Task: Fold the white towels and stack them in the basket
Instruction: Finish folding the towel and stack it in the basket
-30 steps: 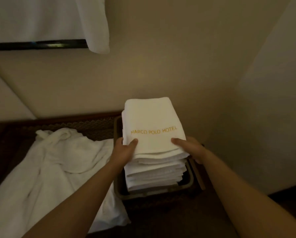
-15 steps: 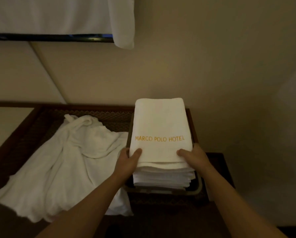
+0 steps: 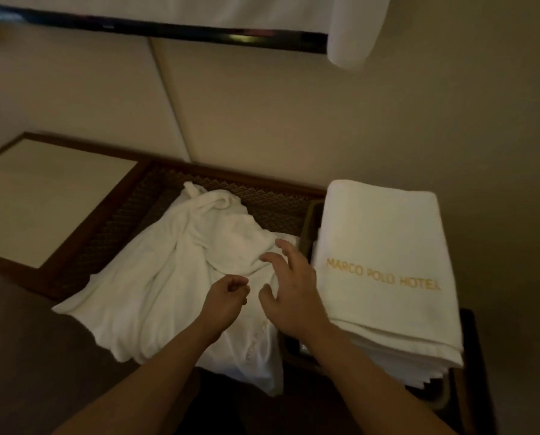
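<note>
So both hands hover over the loose towel left of the basket, right hand spread wide, left hand loosely curled holding nothing, probably to grab it since the folded stack already sits in there.

At the right of the frame, the folded white cotton towel carries gold lettering reading MARCO POLO HOTEL. The crumpled white cloth heap at centre lies on a dark brown surface with a woven diamond pattern. The basket rim is dull brown.
</note>
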The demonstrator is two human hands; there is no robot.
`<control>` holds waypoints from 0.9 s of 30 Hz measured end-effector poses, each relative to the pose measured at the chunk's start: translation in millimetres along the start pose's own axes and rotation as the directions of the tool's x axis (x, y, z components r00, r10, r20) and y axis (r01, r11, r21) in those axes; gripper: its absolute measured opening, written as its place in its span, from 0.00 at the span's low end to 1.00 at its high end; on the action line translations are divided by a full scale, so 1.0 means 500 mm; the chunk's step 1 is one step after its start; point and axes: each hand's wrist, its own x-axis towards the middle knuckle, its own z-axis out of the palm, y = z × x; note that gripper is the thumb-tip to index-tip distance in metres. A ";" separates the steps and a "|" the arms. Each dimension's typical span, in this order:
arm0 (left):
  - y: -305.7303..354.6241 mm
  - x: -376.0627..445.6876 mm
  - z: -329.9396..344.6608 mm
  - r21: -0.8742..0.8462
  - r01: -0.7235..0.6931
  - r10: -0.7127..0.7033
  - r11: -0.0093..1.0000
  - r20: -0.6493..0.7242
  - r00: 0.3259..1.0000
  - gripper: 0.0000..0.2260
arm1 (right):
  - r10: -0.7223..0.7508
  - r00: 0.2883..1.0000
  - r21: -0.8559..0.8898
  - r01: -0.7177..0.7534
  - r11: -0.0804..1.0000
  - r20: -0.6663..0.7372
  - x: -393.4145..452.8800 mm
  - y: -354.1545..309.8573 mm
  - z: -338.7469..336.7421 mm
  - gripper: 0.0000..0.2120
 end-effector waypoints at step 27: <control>-0.015 0.574 -0.224 0.269 -0.448 0.298 0.853 0.454 0.840 0.17 | 0.467 0.880 -0.407 -0.396 0.823 0.089 0.355 0.165 0.427 0.14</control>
